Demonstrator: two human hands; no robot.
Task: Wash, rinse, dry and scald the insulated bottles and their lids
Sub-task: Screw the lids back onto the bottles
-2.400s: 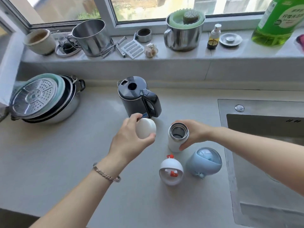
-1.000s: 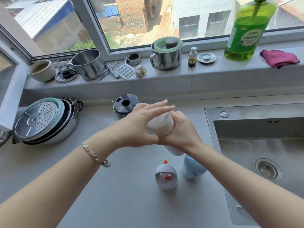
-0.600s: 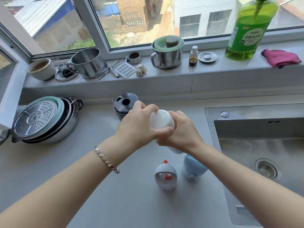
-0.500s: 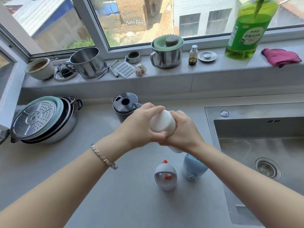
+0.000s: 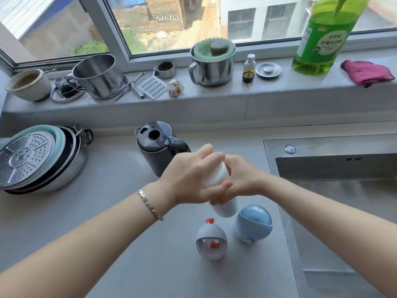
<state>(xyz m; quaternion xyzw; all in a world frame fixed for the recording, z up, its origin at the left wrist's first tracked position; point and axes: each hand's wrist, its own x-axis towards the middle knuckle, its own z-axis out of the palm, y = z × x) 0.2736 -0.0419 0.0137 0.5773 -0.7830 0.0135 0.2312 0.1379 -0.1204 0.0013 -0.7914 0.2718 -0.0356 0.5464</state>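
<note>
**Step in hand (judged): turning the lid on its thread**

1. The white bottle (image 5: pixel 225 208) is held in mid-air above the tabletop (image 5: pixel 96 179). It is tilted, w/ the top toward the kettle (image 5: pixel 156 143) and the base toward the viewer.
2. The L hand (image 5: pixel 189 179) is wrapped over the lid (image 5: pixel 216 174). The R hand (image 5: pixel 245 179) is clamped round the body. The hands touch each other.
3. On or off: cannot tell.
4. Use the R hand as a fixed anchor and rotate w/ the L hand only.
5. Keep the lid axis in line w/ the body, since a tilt risks cross-threading.
6. The shell looks smooth, so slip is probable. Grip low on the lid skirt, not the dome.
7. Work over the tabletop, not the sink (image 5: pixel 322 145), so a dropped lid stays in reach.

**Appearance**

- Plain white shell w/ a domed lid. The body is cylindrical w/ a rounded base.
- The mid-section is hidden by the hands.
- Wet or dry: cannot tell.

**Surroundings**

- The white egg-shaped piece (image 5: pixel 211 241) w/ red parts and the blue egg-shaped piece (image 5: pixel 253 224) rest on the tabletop. They sit near each other, just in front of the held bottle, and are prob. the other bottles or lids.
- The kettle is behind the hands and the sink is to the right.
- The detergent bottle (image 5: pixel 322 39) and the pink cloth (image 5: pixel 365 72) are on the window sill (image 5: pixel 214 97).
</note>
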